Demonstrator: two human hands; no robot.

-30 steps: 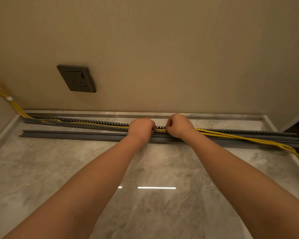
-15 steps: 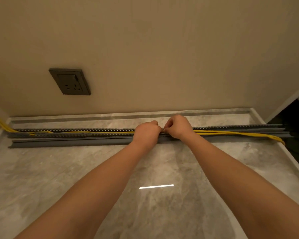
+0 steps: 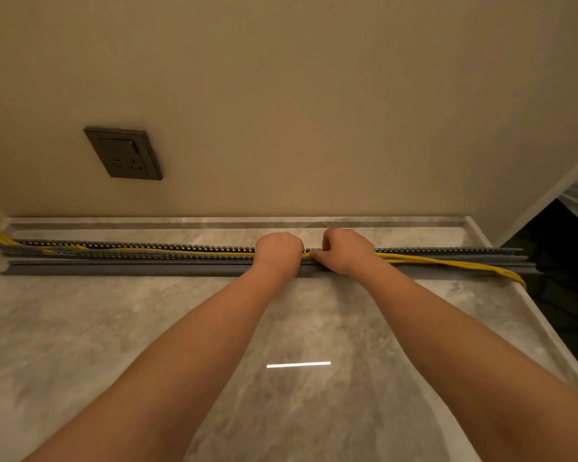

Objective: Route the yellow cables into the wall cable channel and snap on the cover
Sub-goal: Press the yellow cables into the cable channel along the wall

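A long grey slotted cable channel lies on the marble surface along the foot of the wall. Yellow cables run inside it on the left stretch, pass under my hands, then rise out over its front edge and drop off the right end. My left hand and my right hand sit side by side at the channel's middle, both pinching the cables down at the slotted wall. The grey cover strip lies flat just in front of the channel.
A dark wall socket sits on the beige wall above the left half. The marble ledge ends at a raised rim on the right, with a dark drop beyond it. A light reflection shows on the marble between my forearms.
The view has shifted so the channel now lies level. My hands have drawn closer together at the middle, still pressing the cables.
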